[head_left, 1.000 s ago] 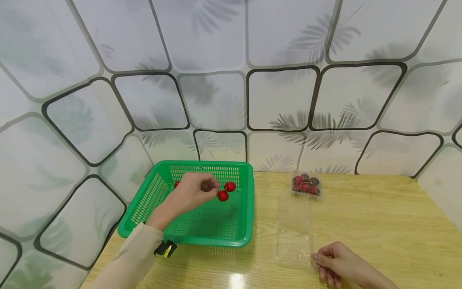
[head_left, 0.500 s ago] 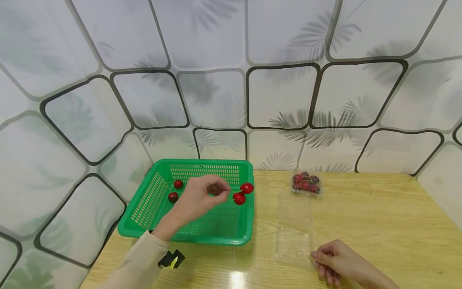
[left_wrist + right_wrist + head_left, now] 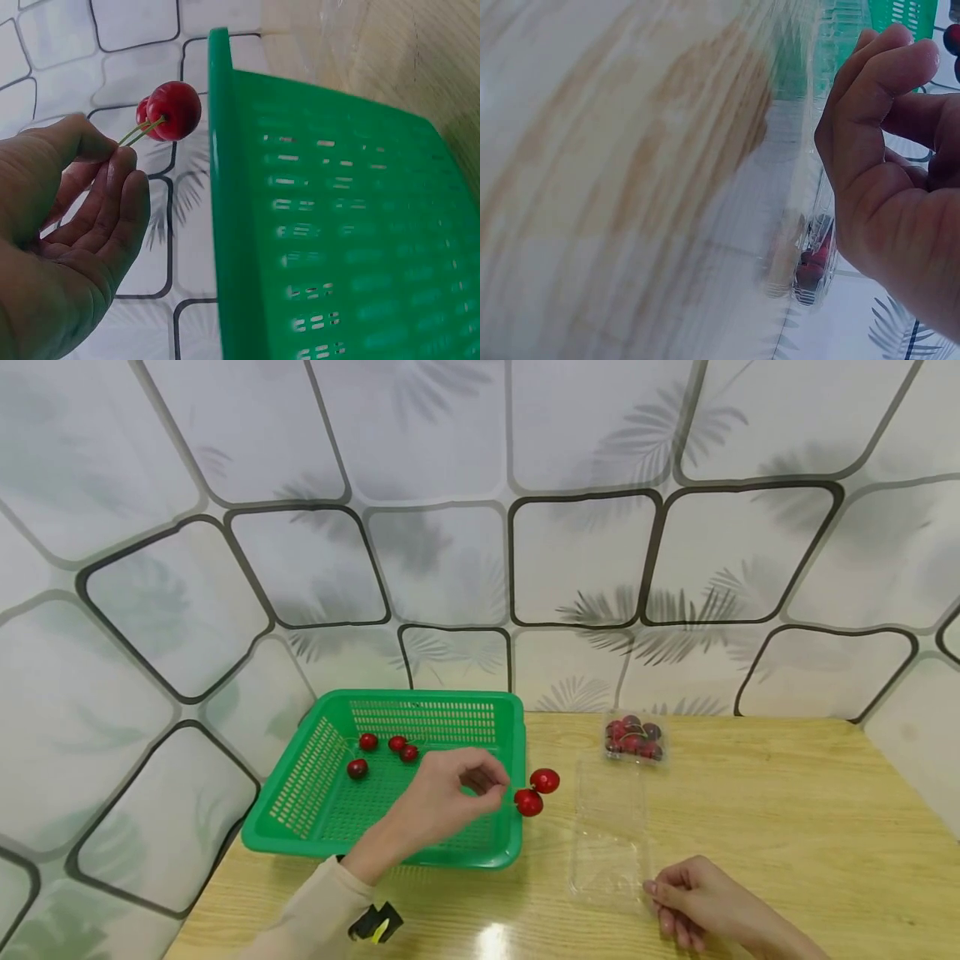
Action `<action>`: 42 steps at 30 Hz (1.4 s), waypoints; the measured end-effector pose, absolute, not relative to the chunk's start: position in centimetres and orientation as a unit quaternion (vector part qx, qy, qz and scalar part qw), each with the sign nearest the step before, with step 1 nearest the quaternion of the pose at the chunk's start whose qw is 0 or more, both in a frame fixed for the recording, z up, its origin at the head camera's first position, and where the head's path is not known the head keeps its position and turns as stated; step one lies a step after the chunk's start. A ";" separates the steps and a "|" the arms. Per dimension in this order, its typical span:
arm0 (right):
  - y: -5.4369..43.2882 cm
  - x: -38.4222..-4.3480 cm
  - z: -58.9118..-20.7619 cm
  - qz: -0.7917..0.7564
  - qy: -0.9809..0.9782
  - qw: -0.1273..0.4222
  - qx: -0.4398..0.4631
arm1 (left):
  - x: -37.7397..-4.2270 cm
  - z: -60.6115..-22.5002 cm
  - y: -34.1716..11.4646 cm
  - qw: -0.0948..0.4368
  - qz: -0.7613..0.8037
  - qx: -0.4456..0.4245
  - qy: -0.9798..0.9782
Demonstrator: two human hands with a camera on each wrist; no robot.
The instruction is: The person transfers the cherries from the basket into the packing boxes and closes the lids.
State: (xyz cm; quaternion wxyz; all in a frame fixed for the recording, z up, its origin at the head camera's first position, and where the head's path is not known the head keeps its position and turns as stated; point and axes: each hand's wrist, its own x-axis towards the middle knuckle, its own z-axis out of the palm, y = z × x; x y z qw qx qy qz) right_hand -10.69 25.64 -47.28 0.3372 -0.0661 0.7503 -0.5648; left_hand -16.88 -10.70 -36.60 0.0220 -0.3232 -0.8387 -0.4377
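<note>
Head view: left hand (image 3: 459, 795) pinches a cherry pair (image 3: 528, 802) by the stems, fruit just past the right rim of the green basket (image 3: 483, 862). Clear tray (image 3: 609, 867) lies right of the pair on the worktop (image 3: 780, 827), a gap between; its long axis runs away from the person. Right hand (image 3: 701, 902) is nearer the tray, fingers curled at its near-right corner; can't tell if it grips the edge.

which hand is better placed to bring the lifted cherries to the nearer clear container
Probably the left hand: it pinches the cherries by their stems; the right hand, at the clear container, has none.
</note>
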 end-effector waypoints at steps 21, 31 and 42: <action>25.3 -10.8 -47.0 -0.562 0.753 0.337 -0.057 | -15.2 -37.4 -7.4 0.032 -0.449 -0.363 -0.815; 25.5 -10.8 -47.0 -0.571 0.742 0.346 -0.063 | -14.1 -38.1 -4.3 0.007 -0.390 -0.383 -0.837; 25.4 -10.8 -46.8 -0.568 0.744 0.347 -0.062 | -12.8 -39.5 -1.5 0.022 -0.322 -0.372 -0.870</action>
